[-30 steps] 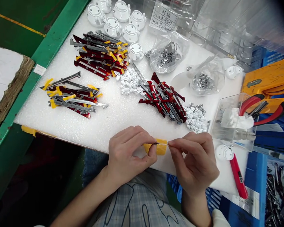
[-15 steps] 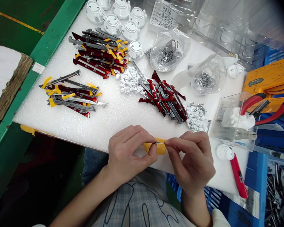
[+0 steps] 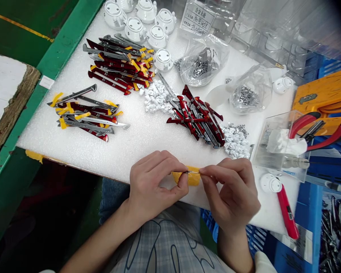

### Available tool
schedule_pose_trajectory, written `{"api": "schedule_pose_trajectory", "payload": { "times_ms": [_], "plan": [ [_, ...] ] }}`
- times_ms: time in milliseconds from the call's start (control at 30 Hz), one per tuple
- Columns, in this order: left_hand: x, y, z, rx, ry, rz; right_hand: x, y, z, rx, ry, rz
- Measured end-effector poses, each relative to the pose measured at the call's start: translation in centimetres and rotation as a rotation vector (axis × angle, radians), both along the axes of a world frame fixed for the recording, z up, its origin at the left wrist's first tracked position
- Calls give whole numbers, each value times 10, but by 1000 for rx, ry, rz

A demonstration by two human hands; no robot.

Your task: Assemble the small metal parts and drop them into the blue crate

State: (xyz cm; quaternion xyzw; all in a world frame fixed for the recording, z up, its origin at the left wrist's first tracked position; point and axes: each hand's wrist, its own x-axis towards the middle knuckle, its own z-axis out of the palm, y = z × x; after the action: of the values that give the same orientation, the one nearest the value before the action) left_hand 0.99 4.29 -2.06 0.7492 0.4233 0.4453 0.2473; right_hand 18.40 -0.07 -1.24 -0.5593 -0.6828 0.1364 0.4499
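Observation:
Between my two hands, over the front edge of the white foam board (image 3: 147, 140), is a small thin metal piece (image 3: 192, 172). My left hand (image 3: 156, 182) pinches its left end between thumb and forefinger. At the right end, my right hand (image 3: 230, 189) pinches it the same way. The piece is too small to tell its kind. Behind it a strip of yellow tape (image 3: 193, 180) lies on the board's edge. Beyond my hands is a pile of red and grey blade-shaped parts (image 3: 200, 115). Small white caps (image 3: 235, 141) lie beside that pile.
Taped blade-shaped parts (image 3: 88, 113) lie at the left, with a larger taped pile (image 3: 119, 62) behind. White pot-shaped pieces (image 3: 135, 29) stand at the back. Clear bags (image 3: 203, 62) hold tiny metal parts. At the right are a clear box (image 3: 268, 148), red-handled pliers (image 3: 329, 142) and a red tool (image 3: 287, 212).
My right hand has shifted slightly to the right, and a little more of the thin piece shows between my fingertips. My left hand stays in place.

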Motion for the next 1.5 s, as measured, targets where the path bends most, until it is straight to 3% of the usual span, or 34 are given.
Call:
{"api": "schedule_pose_trajectory", "payload": {
  "times_ms": [500,667,1000,1267,1500],
  "plan": [
    [-1,1,1,-24,-58,17,7,-6,3,-4,13,-58],
    [1,-1,-2,1,-171,115,9,-14,2,-52,-170,6],
    [0,-2,-3,2,-193,130,6,-11,-2,-35,-307,68],
    [1,-2,-1,-16,-180,131,2,-5,4,30,14,-98],
    [0,-3,-2,-24,-174,139,-9,2,7,-25,113,-68]
  ]
}}
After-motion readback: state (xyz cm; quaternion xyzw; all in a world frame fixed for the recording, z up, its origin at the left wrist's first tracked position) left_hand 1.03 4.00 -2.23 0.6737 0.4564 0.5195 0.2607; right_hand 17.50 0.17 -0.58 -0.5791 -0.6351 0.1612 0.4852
